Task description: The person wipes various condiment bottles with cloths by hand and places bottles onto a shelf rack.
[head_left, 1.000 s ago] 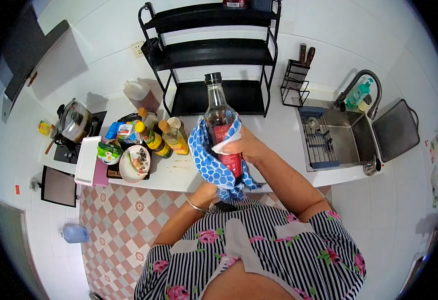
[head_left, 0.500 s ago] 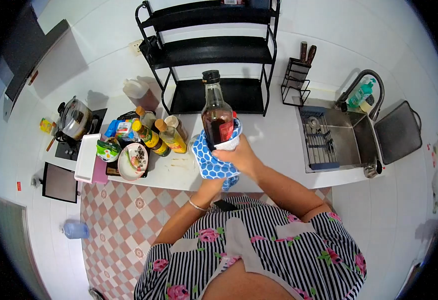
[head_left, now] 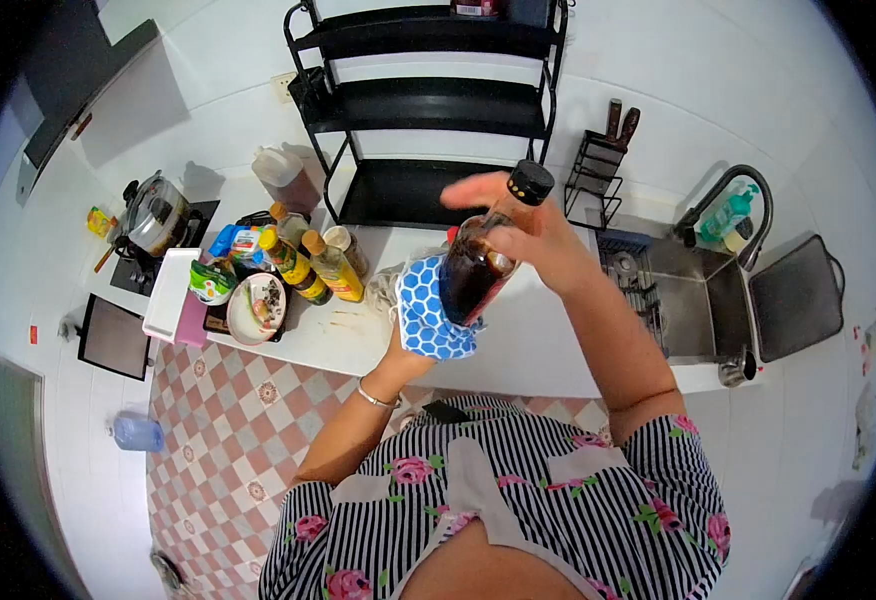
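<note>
There's the white counter [head_left: 548, 350], running right across the kitchen, with the black three-tier rack [head_left: 438, 105] standing along its far side and the sink [head_left: 726, 272] over on the person's right! Centre stage, the bottle of dark liquid [head_left: 468, 270], up above the counter and straight out in front of the body. Look at its long axis: a clear slant, base low and to the left, neck climbing up and to the right. The blue honeycomb cloth [head_left: 433, 305] covers the lower left side of the glass. In comes the right hand [head_left: 555, 245] at shoulder and neck, thumb across the front, fingers stretched out to the left; whether it truly grips, there's no telling. Below, the left hand [head_left: 408, 362] closes on the cloth at the bottom end, its fingers mostly out of sight. So that's the geometry: right nearer the top, left nearer the base, the leaning bottle between them. And smallest of all, the black cap [head_left: 530, 182] sits on the neck, just beyond the right thumb
</note>
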The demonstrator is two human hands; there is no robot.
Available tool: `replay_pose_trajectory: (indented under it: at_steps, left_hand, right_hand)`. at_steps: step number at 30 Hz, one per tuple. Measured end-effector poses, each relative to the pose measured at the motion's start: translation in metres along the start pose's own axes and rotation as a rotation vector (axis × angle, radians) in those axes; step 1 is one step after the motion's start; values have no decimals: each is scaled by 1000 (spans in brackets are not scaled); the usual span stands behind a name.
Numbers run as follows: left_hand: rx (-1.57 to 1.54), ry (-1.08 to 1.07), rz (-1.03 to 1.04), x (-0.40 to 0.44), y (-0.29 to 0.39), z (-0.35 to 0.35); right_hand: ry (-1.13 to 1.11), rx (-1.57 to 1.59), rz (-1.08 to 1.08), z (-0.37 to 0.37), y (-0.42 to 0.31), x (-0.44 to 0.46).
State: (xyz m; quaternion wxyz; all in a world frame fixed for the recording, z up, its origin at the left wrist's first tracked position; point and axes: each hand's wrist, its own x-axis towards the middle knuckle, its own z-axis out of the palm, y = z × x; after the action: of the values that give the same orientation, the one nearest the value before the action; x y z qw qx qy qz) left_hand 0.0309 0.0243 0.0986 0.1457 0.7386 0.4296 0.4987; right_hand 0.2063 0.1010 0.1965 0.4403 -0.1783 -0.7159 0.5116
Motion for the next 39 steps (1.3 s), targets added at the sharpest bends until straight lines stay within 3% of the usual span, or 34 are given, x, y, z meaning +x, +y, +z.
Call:
replay_pose_trajectory:
  at_steps: [2, 5, 9, 10, 13, 14, 19, 21, 23, 24, 26, 27, 28, 29, 30, 33, 39]
  left_hand:
    - [-60, 19, -8, -2, -10, 13]
    - [11, 44, -18, 8, -4, 20]
    - [-492, -2, -327, 7, -1, 29]
    - [-627, 71, -451, 0, 2, 32]
    - [-212, -28, -380, 1, 3, 35]
    - [-498, 173, -395, 0, 12, 40]
    - [-320, 212, -421, -13, 0, 27]
    - [-207, 189, -438, -19, -13, 19]
    - [-419, 34, -554, -33, -33, 15]
    - [-500, 15, -554, -34, -40, 15]
    - [-651, -34, -622, -32, -44, 6]
    - [-662, -54, -621, -32, -51, 5]
    - [-673, -76, -624, -34, -58, 5]
    - [-682, -97, -630, -34, -65, 2]
    - [-551, -177, -642, -30, -66, -7]
    - [-600, -194, -545, -20, -74, -27]
    - [-609, -224, -651, -21, -105, -54]
  right_hand:
    - [-92, 68, 136, -1, -4, 10]
    - [62, 157, 24, 9, -3, 12]
    - [121, 79, -28, 14, 1, 3]
    - [141, 80, -27, 16, 3, 2]
    - [167, 16, -69, 13, 7, -2]
    - [169, 20, -44, 17, 5, -5]
    - [206, 23, -107, 11, -3, 16]
    - [214, -32, -77, -3, -21, 41]
    - [308, 30, -109, -12, -49, 77]
    - [419, -33, 2, -15, -72, 98]
    - [231, -353, -522, -43, -82, 147]
    - [320, -105, -139, -56, -100, 180]
    - [362, -239, -180, -50, -117, 201]
    - [451, -189, -422, -57, -111, 241]
    - [459, -192, -250, -50, -133, 260]
    - [569, -221, -296, -45, -130, 336]
    - [681, -576, -265, -82, -81, 443]
